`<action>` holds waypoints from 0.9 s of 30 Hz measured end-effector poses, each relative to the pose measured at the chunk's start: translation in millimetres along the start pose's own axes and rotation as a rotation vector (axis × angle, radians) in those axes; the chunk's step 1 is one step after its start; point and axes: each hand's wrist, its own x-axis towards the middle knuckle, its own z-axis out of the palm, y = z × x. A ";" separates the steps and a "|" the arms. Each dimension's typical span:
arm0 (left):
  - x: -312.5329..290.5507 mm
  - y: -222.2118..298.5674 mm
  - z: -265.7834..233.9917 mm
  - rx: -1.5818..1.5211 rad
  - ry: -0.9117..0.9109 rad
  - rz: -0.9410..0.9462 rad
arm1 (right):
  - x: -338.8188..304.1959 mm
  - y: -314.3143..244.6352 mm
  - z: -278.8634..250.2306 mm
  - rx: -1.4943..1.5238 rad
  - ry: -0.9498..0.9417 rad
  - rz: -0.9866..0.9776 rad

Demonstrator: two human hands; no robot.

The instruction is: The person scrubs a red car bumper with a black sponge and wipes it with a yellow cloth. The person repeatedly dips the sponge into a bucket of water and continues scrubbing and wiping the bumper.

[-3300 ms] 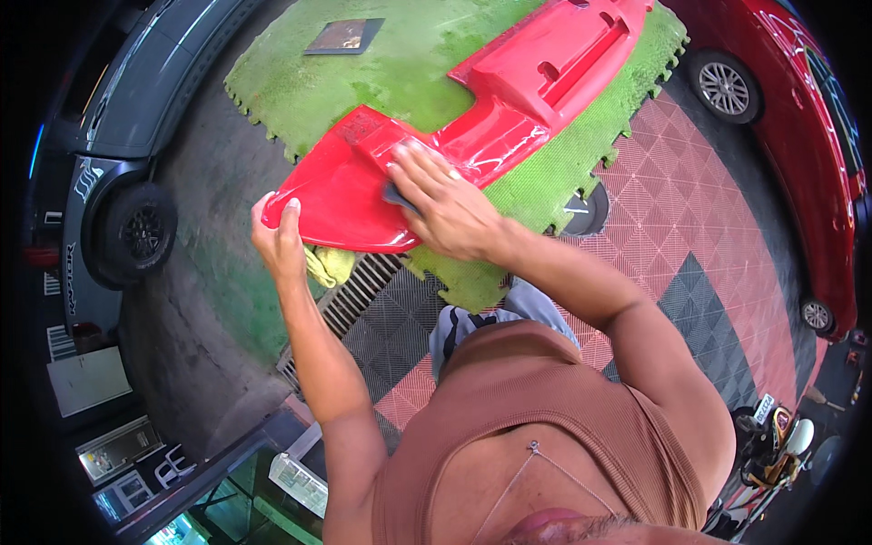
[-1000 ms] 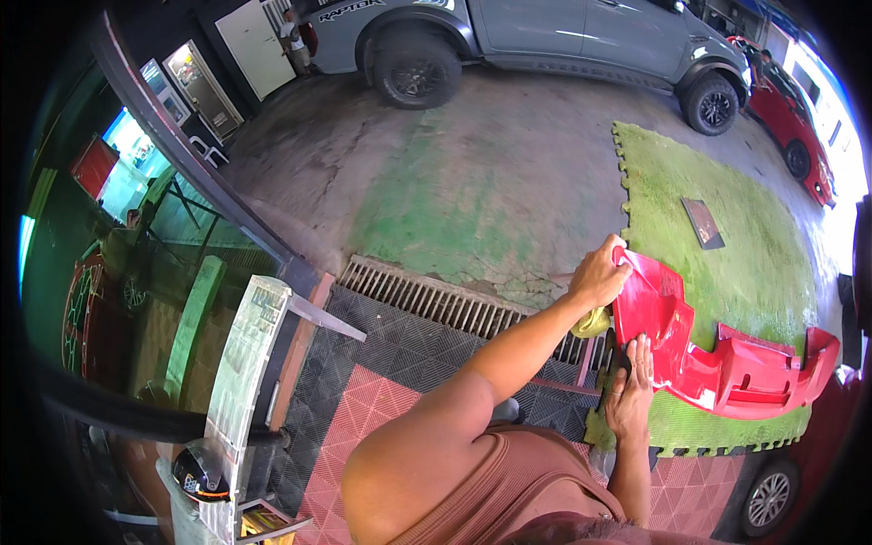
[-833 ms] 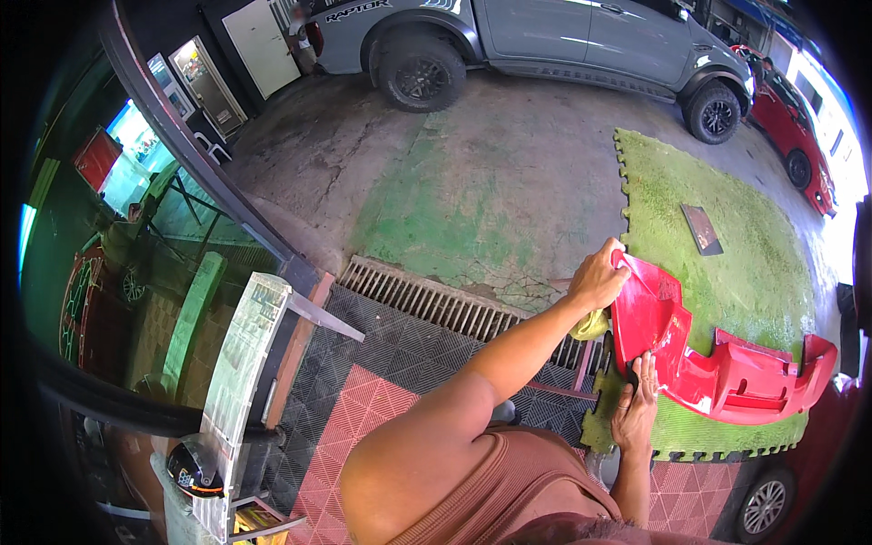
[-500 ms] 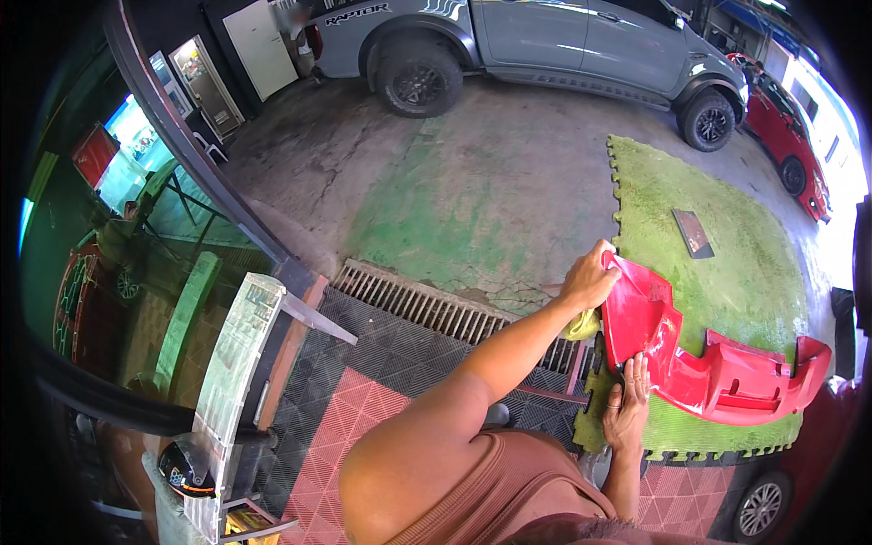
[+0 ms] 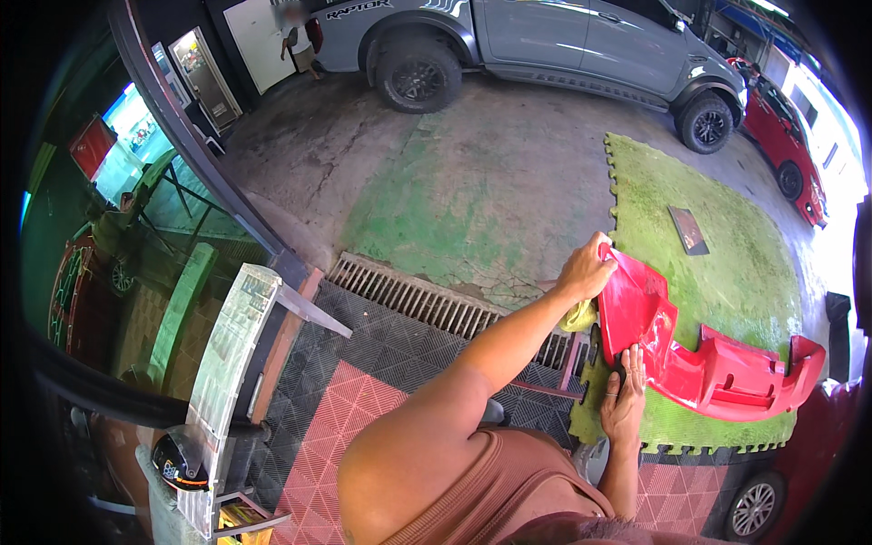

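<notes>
A glossy red car bumper piece (image 5: 627,313), long and contoured with cut-outs, lies over the green foam mat (image 5: 654,191). My left hand (image 5: 589,270) is closed round its upper left corner, fingers curled over the rim. Lower down, my right hand (image 5: 624,404) rests against the near edge, its fingers stretched out flat on the red surface and the thumb apart. Something small and dark shows by those fingertips, too hidden to name. Beneath my left wrist sits a yellow-green cloth (image 5: 581,316), partly covered by the arm.
A flat dark rectangular piece (image 5: 688,231) lies on the mat. A metal floor grate (image 5: 409,295) runs beside black and red floor tiles (image 5: 341,409). A long bench (image 5: 232,363) stands at left with a dark helmet (image 5: 177,459). Beyond are a grey pickup (image 5: 563,45) and a person (image 5: 297,44).
The view has shifted slightly. The person behind the pickup has come further into sight. Both hands keep nearly the same places on the bumper piece.
</notes>
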 end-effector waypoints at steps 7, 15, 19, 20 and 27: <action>3.6 -12.8 2.5 -0.006 0.000 0.028 | -0.8 -0.8 -7.7 0.089 -0.043 0.042; -1.5 0.5 0.6 -0.007 -0.015 0.006 | 35.9 -10.8 6.8 0.041 -0.039 -0.131; 2.2 -3.8 -2.2 0.007 -0.006 0.009 | 45.0 -11.7 7.1 0.114 -0.045 -0.111; 2.4 -5.0 -2.2 0.005 -0.002 0.018 | 37.2 -4.6 4.9 0.114 -0.070 -0.117; 2.4 -5.8 -0.4 0.017 0.010 0.034 | -11.4 23.1 -12.6 0.008 -0.133 -0.044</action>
